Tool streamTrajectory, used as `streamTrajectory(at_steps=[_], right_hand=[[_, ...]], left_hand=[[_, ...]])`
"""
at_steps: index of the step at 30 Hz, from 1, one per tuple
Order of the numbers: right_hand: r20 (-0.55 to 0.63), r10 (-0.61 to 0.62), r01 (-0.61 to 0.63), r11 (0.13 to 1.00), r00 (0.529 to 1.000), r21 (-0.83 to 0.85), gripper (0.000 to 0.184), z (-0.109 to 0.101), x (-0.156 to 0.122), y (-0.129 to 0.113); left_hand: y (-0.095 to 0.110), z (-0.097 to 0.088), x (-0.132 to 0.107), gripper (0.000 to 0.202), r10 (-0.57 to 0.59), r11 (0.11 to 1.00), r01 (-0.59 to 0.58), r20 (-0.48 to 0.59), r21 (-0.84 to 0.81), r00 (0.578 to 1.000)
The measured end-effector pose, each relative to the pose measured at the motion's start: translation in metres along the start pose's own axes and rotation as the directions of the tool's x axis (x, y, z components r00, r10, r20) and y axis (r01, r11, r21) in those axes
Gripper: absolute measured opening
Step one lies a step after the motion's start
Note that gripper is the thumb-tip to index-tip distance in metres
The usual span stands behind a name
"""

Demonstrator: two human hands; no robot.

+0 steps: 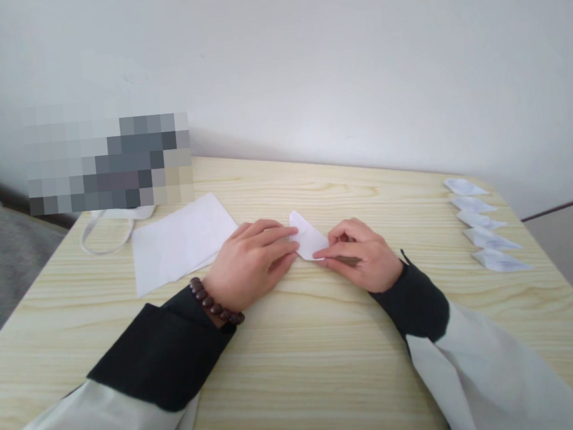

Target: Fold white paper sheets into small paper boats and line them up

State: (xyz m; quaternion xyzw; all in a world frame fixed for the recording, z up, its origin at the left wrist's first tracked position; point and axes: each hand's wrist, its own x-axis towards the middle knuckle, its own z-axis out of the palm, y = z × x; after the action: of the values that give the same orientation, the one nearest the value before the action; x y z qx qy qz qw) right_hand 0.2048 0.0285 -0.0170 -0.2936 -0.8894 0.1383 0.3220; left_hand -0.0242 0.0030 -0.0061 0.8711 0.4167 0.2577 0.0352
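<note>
A small folded piece of white paper (309,238) lies between my two hands over the middle of the table. My left hand (252,255) grips its left edge, with fingertips on top and the thumb at the lower side. At the paper's lower right corner, my right hand (363,254) pinches it between thumb and fingers. White paper sheets (183,241) lie flat just left of my left hand, which hides their right edge. Several folded white paper pieces (489,237), each with a pointed end, are lined up in a column at the table's right side.
The light wood-grain table (299,361) meets a pale wall (334,70) at the back. A white loop strap (106,249) lies at the back left, below a pixelated patch that hides what is behind it.
</note>
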Motion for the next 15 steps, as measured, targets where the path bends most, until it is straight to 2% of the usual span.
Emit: streamTrajectory(at_steps=[4,7,11,15], right_hand=[[-0.041,0.075,-0.079,0.991,0.996,-0.104,0.015,0.0001,-0.0011,0.0038],[-0.013,0.103,-0.103,0.993,0.995,-0.053,0.019,-0.0002,-0.0011,0.0059],[0.0,0.126,-0.126,0.992,0.992,-0.012,0.018,-0.0012,0.0003,0.0057],[-0.033,0.206,-0.207,0.978,0.978,-0.01,0.017,-0.0016,0.0019,0.0029]], left_hand=[[0.0041,-0.0011,-0.0004,0.029,0.056,0.997,-0.06,0.092,0.046,0.994],[0.0057,-0.001,-0.0011,0.033,0.057,0.996,-0.066,0.135,0.059,0.989],[0.0078,-0.002,-0.0006,0.032,0.061,0.996,-0.069,0.141,0.052,0.988],[0.0097,-0.0032,0.0007,0.031,0.048,0.998,-0.054,0.137,0.036,0.989]])
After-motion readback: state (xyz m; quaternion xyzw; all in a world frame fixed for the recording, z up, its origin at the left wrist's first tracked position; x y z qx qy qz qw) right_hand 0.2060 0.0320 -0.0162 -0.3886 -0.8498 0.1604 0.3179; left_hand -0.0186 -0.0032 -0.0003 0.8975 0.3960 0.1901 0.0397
